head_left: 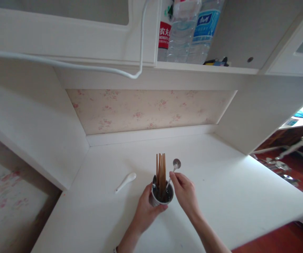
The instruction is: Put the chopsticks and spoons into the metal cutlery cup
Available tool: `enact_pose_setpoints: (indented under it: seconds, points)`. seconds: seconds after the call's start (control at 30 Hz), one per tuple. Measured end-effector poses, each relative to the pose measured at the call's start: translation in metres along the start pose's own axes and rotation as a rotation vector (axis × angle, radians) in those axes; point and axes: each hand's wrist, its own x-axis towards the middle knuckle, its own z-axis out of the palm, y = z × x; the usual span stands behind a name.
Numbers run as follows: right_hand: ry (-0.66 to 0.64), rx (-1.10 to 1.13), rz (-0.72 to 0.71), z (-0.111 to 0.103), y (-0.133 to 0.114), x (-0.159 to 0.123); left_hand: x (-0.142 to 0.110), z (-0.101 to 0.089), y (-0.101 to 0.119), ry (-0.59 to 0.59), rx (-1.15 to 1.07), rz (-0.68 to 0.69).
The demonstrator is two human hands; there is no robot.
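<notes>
Above you, three plastic bottles on open shelf, small items beside them. White cable crossing before cabinet door. Floral wallpaper facing you. Reddish floor to your right.

Left grip: a bare hand with a slim, smoothly rounded thumb.
Left forearm: bare where it shows, slender, narrowing toward the wrist.
Left-arm band: narrow, dark with a pale part, worn around the forearm and mostly cut off by the lower edge of the view; material and fastening too small to tell.
Right grip: a bare hand, fingers slim, knuckles softly rounded.
Right forearm: bare down to the lower edge, slim and smooth in outline.
Fingernails: too small to make out.
</notes>
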Motion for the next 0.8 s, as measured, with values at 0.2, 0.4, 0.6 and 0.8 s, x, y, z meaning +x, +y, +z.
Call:
enact_pose_setpoints:
  seconds: [0.2,0.4,0.6,0.8]
  points:
    - [-0.052,0.169,0.058,0.020,0.024,-0.017,-0.001,0.002,0.005,0.015,0.083,0.037]
    - [-0.111,0.382,0.157,0.025,0.048,-0.025,-0.002,0.003,0.012,-0.002,0.104,-0.006]
    - [-0.439,0.631,0.099,0.019,0.051,-0.041,-0.002,-0.001,0.002,-0.006,0.176,-0.007]
    - [-0.458,0.769,0.111,0.028,0.049,-0.043,-0.013,-0.018,0.009,-0.060,0.354,0.050]
